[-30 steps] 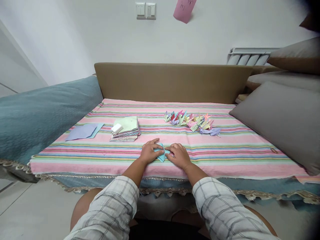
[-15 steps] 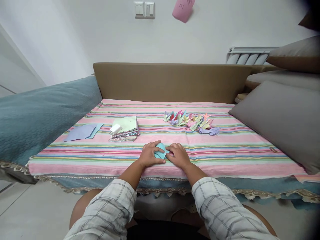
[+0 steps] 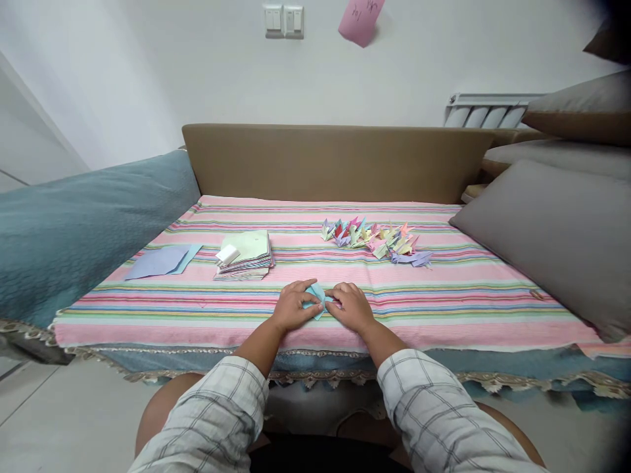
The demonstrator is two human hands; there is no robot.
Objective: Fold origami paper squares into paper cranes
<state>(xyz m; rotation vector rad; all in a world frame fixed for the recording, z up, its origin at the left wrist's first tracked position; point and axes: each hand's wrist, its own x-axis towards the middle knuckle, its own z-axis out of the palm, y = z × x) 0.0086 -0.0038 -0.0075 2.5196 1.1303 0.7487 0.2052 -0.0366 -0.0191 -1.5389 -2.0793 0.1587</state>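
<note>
A small folded piece of light-blue origami paper (image 3: 317, 291) lies on the striped cloth near the front edge, between my hands. My left hand (image 3: 296, 305) presses on its left part, with the thumb across the paper and the fingers along its far side. From the right, my right hand (image 3: 351, 306) pinches the paper's right corner between thumb and fingers. Both hands partly cover the paper, so its exact fold is hard to make out. Beyond them sits a group of folded paper cranes (image 3: 377, 240) in several colours.
Left of my hands stands a stack of square paper (image 3: 251, 244) with a small white block (image 3: 227, 255) on it. Purple and blue sheets (image 3: 158, 261) lie farther left. A grey cushion (image 3: 547, 243) leans at the right, and a brown backrest (image 3: 340, 163) runs along the back.
My left thumb moved off the light-blue paper toward me, then came back onto it. My right hand has kept its pinch on the right corner.
</note>
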